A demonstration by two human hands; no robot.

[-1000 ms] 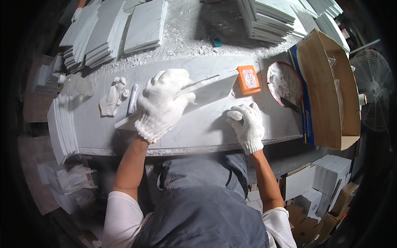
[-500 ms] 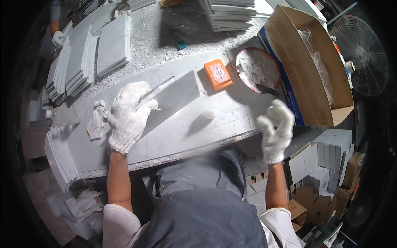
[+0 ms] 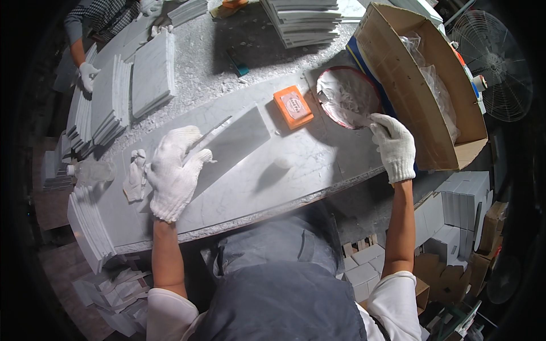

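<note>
My left hand [image 3: 177, 173], in a white knitted glove, rests at a grey marble slab [image 3: 239, 145] on the worktable. A thin grey blade-like strip [image 3: 213, 132] juts out between its thumb and fingers; its exact kind is unclear. My gloved right hand [image 3: 393, 145] is closed on a putty knife, whose handle is mostly hidden in the glove. The knife's blade [image 3: 354, 117] reaches into a round red-rimmed tub [image 3: 374, 85] of white paste. An orange box [image 3: 293, 107] lies left of the tub. A small whitish lump [image 3: 283, 163] sits nearer to me.
A long cardboard box [image 3: 412, 71] stands right of the tub, with a fan [image 3: 493, 65] behind. Stacked marble tiles [image 3: 153, 74] fill the far left, near another person's gloved hand [image 3: 89, 77]. A crumpled glove [image 3: 135, 176] and a clear bottle [image 3: 94, 170] lie left.
My right hand has moved up to the tub and taken hold of the putty knife that lay on its rim. My left hand stays at the slab.
</note>
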